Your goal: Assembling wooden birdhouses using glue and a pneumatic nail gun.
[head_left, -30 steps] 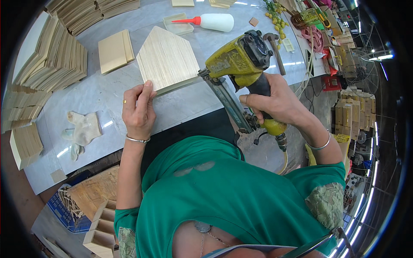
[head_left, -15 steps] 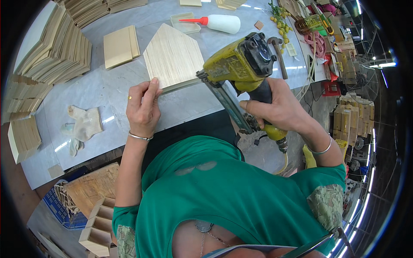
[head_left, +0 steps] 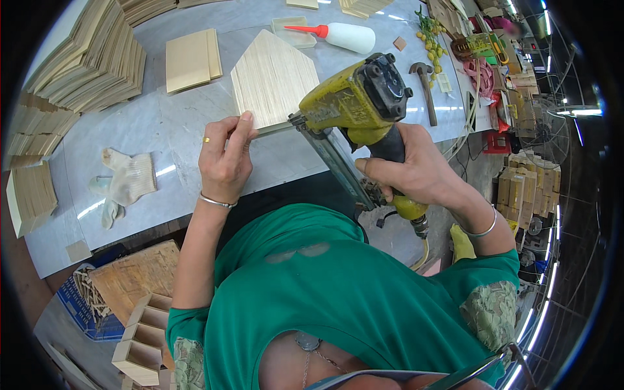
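One left hand (head_left: 225,160), fingers (head_left: 242,125) pinching wooden panel (head_left: 274,79), right hand (head_left: 421,168), fingers wrapped around nail gun (head_left: 343,103)

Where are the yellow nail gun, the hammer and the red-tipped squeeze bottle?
Yellow nail gun (head_left: 344,99): head view, on its yellow body.
Hammer (head_left: 428,97): head view, on its handle.
Red-tipped squeeze bottle (head_left: 351,38): head view, on its white body.
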{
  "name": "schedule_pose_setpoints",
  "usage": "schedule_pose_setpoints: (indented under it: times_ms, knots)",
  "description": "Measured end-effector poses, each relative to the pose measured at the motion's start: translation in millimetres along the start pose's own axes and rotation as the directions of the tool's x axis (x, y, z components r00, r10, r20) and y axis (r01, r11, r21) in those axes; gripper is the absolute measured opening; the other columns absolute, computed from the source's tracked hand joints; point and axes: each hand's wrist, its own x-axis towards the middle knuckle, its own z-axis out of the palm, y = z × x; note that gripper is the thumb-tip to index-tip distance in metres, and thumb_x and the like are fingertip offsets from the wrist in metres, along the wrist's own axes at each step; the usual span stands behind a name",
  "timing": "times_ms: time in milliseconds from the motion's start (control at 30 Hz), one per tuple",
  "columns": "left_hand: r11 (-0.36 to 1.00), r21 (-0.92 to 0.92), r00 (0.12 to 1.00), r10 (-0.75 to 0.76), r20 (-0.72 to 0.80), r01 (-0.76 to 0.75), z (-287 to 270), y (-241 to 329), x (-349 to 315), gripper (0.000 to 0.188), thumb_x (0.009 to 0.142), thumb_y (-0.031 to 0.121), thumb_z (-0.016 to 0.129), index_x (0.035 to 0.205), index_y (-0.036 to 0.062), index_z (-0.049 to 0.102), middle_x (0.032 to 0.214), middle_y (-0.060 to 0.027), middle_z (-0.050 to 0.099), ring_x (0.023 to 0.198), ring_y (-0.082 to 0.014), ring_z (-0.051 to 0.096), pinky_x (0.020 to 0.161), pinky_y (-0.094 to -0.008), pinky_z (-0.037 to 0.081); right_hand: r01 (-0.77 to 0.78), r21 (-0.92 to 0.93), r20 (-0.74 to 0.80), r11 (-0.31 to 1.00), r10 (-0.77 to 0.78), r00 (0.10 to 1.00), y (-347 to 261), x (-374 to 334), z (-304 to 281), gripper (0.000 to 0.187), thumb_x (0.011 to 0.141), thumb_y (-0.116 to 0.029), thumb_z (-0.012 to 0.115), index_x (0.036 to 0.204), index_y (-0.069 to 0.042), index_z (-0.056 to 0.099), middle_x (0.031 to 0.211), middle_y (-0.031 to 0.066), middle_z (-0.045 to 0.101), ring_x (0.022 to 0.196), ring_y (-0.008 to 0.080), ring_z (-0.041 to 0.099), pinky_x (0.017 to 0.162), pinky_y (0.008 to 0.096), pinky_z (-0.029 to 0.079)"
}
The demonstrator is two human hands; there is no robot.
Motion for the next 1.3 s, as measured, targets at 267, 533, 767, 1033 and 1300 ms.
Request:
schedule_pose_setpoints:
  times_ms: [267,533,767,1033,1300]
  knots:
    - [1.000,-0.017,1.000,-0.015,0.011,0.015,2,1,-1,0.039,0.072,-0.003,0.073,0.110,0.0014,0.064,0.086,-0.0102,0.059,0.074,-0.0230,0.058,0.058,-0.0311,0.049,-0.037,0.042,-0.028,0.998,0.038,0.999,4,-1,6,0.027,0.082,-0.010,0.064,0.102,0.005,0.055,0.058,0.0014,0.056,0.046,0.0076,0.052,0.045,0.0255,0.044]
    - [0.987,-0.125,0.991,-0.091,0.100,0.103,-13,0,4,0.039,0.075,-0.009,0.064,0.112,0.0015,0.062,0.091,-0.0129,0.059,0.082,-0.0274,0.058,0.070,-0.0344,0.050,0.010,-0.008,-0.018,1.000,-0.010,1.000,-21,-2,15,0.034,0.079,-0.017,0.065,0.100,0.008,0.056,0.059,0.0018,0.054,0.050,0.0081,0.051,0.047,0.0264,0.043]
    - [0.972,-0.194,0.981,-0.098,0.165,0.130,-19,-7,1,0.054,0.065,-0.017,0.053,0.114,0.0036,0.062,0.099,-0.0138,0.058,0.087,-0.0305,0.057,0.074,-0.0363,0.050,-0.009,-0.064,0.037,0.998,0.011,0.999,-25,7,26,0.031,0.079,-0.016,0.066,0.099,0.006,0.057,0.061,0.0020,0.055,0.050,0.0074,0.051,0.047,0.0258,0.042]
    - [0.976,-0.182,0.984,-0.088,0.154,0.116,-19,-11,-2,0.058,0.062,-0.016,0.053,0.115,0.0054,0.062,0.098,-0.0122,0.057,0.086,-0.0302,0.056,0.073,-0.0370,0.049,0.009,-0.143,0.038,0.990,-0.003,0.999,-29,9,31,0.025,0.081,-0.013,0.067,0.096,0.004,0.058,0.060,0.0012,0.056,0.050,0.0073,0.052,0.047,0.0254,0.042]
    - [0.978,-0.176,0.985,-0.084,0.152,0.110,-18,-11,-1,0.059,0.062,-0.016,0.052,0.115,0.0060,0.062,0.098,-0.0116,0.056,0.085,-0.0297,0.055,0.072,-0.0368,0.049,0.059,-0.193,0.002,0.980,-0.060,0.998,-33,8,33,0.020,0.081,-0.016,0.066,0.079,0.002,0.058,0.056,0.0018,0.056,0.048,0.0070,0.051,0.046,0.0256,0.041]
